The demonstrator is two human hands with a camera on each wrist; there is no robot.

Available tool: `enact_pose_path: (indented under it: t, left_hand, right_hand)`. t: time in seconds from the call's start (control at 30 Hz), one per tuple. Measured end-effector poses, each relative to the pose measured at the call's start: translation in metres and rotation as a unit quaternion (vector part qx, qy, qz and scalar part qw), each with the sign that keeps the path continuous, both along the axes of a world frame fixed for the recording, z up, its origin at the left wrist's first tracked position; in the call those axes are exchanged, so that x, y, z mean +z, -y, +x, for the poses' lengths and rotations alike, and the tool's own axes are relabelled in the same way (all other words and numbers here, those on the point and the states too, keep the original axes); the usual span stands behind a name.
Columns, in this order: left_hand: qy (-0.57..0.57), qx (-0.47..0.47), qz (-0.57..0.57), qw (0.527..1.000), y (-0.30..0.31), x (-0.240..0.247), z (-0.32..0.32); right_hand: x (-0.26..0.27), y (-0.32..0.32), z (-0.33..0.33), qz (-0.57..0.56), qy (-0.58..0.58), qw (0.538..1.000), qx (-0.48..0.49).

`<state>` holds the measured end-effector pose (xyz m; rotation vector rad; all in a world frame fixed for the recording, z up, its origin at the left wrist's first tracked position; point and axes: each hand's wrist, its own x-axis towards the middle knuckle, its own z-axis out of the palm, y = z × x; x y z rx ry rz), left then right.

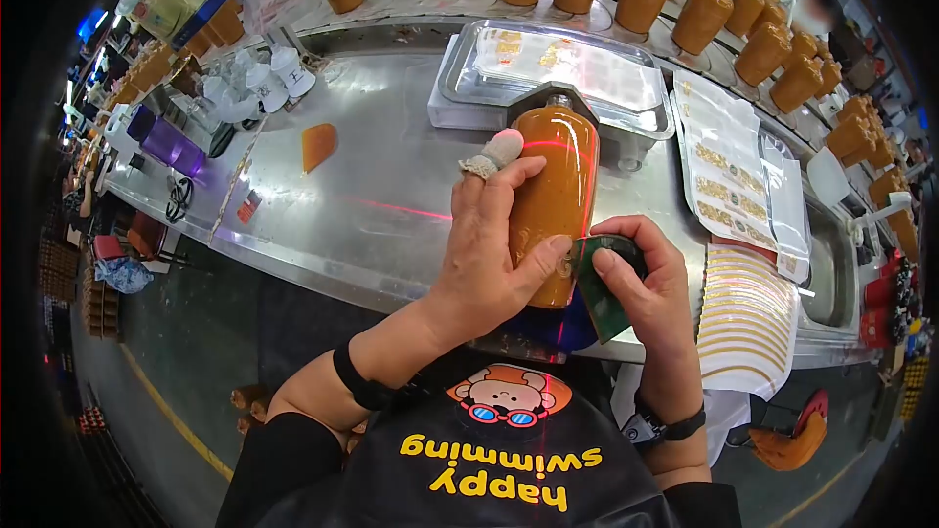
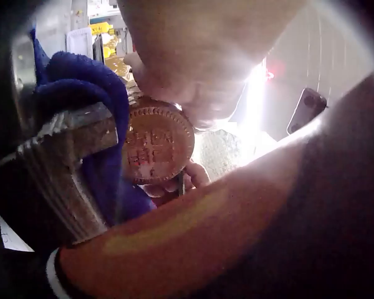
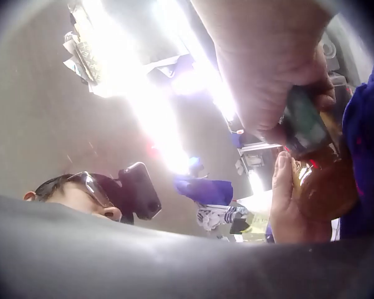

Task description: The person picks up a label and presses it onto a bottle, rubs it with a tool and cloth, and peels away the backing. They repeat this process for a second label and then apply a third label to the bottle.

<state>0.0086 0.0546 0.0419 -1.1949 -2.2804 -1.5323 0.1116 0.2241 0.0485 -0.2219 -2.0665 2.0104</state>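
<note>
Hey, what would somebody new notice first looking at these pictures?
The orange-brown bottle at the middle of the steel table draws the eye first. The left hand grips it, and the right hand pinches a dark green sheet at its near end. A red laser line runs across the table and the bottle. Behind, a curved row of matching bottles lines the far side.

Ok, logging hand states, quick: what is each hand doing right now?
Left hand: grips the orange bottle.
Right hand: pinches a dark green sheet against the bottle.
</note>
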Motion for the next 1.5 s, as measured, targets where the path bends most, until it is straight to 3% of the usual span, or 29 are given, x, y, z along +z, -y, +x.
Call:
enact_pose_path:
  t: [0.2,0.43,0.53,0.77,0.97,1.07,1.2,1.27,1.37,1.5]
  left_hand:
    - [-0.027,0.013,-0.038,0.999,-0.003,0.005,-0.003]
    - [0.118,-0.062,0.064,0.989,0.010,-0.005,-0.015]
    - [0.096,-0.086,0.075,0.989,0.013,-0.004,-0.017]
    - [-0.039,-0.113,-0.056,0.991,0.013,0.009,-0.012]
    - [0.006,-0.122,-0.018,0.992,0.014,0.008,-0.012]
    - [-0.007,-0.123,-0.018,0.992,0.015,0.006,-0.014]
    - [0.052,-0.107,0.042,0.992,0.016,-0.001,-0.013]
    - [0.134,-0.100,0.104,0.980,0.018,-0.009,-0.011]
    - [0.186,-0.094,0.101,0.973,0.025,-0.021,-0.011]
    - [0.167,-0.091,0.057,0.980,0.025,-0.020,-0.011]
  right_hand:
    - [0.000,0.000,-0.001,0.002,0.001,1.000,-0.002]
    - [0.000,-0.003,0.001,0.015,0.017,1.000,0.001]
    - [0.001,-0.003,0.001,0.020,0.012,1.000,0.000]
    - [0.006,-0.002,0.004,0.072,-0.026,0.997,0.013]
    - [0.008,-0.006,0.008,0.135,-0.062,0.988,-0.041]
    - [0.005,-0.007,0.002,0.129,-0.092,0.987,-0.017]
    - [0.014,-0.001,-0.006,0.315,-0.128,0.940,0.025]
    - [0.019,0.008,-0.008,0.290,-0.094,0.952,0.007]
    - [0.014,0.010,-0.015,0.301,-0.094,0.949,-0.016]
    - [0.016,0.008,-0.018,0.332,-0.128,0.935,-0.014]
